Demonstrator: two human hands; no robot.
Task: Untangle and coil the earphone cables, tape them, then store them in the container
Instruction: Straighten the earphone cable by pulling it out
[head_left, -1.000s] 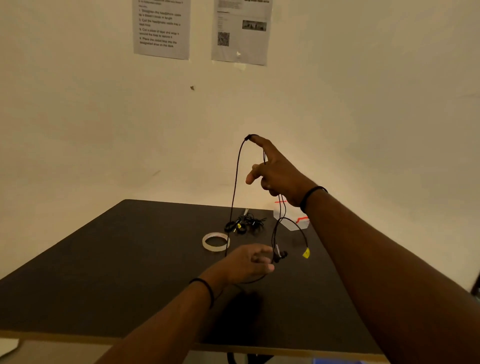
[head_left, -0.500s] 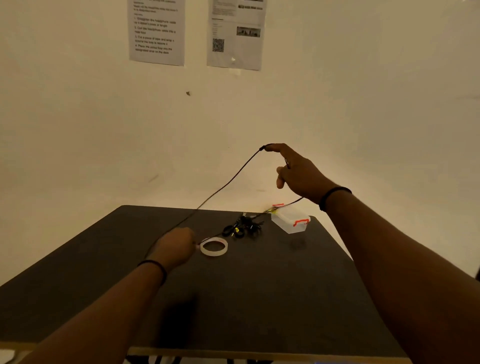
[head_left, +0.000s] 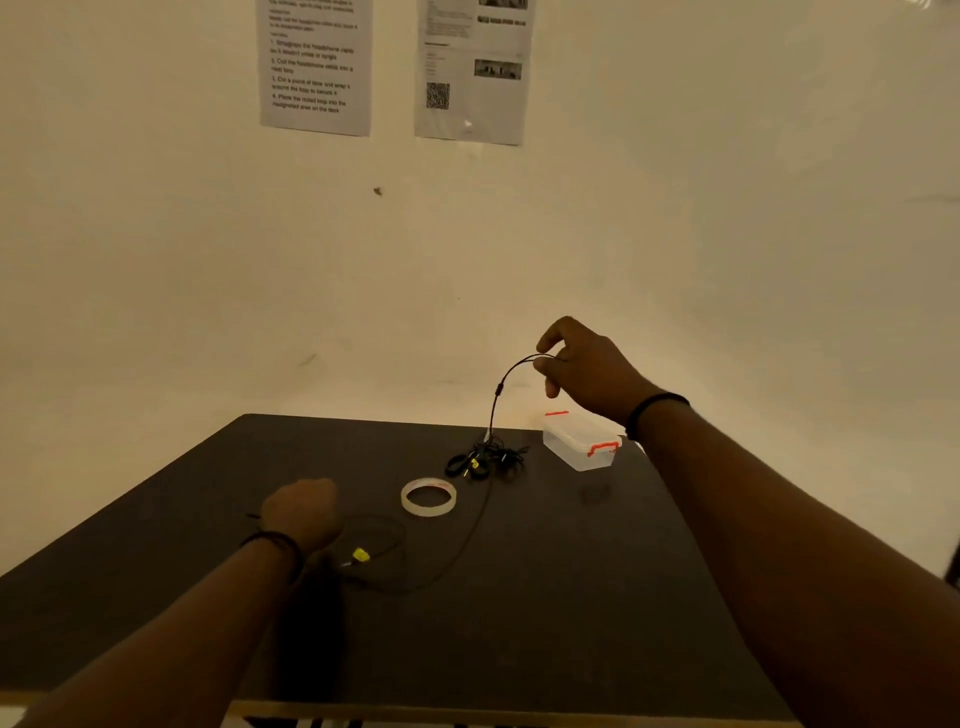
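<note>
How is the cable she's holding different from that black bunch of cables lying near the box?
The held cable is stretched out in one long strand, rising to the right hand and trailing across the table towards the left hand; the bunch lies knotted in a small heap. The held cable is partly lifted; the bunch rests flat. Both are thin and black with yellow tags.

tape roll (head_left: 428, 498) left of tangled earphones (head_left: 485, 461), container (head_left: 581, 441) right
</note>
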